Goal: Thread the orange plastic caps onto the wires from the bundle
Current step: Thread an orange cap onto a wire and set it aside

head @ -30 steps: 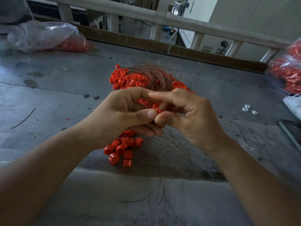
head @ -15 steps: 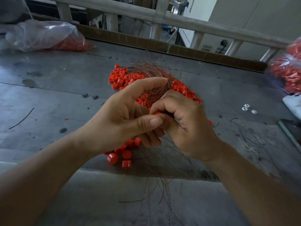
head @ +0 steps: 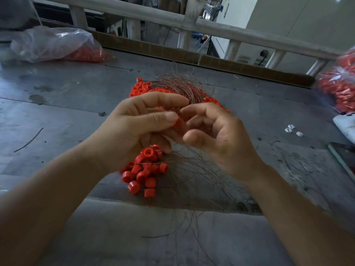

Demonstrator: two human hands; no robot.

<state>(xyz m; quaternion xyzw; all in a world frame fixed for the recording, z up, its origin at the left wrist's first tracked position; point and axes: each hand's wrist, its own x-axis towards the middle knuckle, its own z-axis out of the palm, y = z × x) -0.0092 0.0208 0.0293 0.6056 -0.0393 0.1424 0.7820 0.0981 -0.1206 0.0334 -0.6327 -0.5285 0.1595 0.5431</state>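
Grip of left hand pinched on one orange cap, same as half a second back. Wire bundle just behind, on tabletop. Grip of right hand now slackened, fingers spread off the cap, blurred, no wire visible in it. Probably one threading finished; fresh wire needed next.

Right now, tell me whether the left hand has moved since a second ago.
Yes. The left hand has shifted slightly up-frame, away from the near cap cluster, toward the wire bundle.

Dim daylight from behind railing; motion blur, wide-angle edge distortion.
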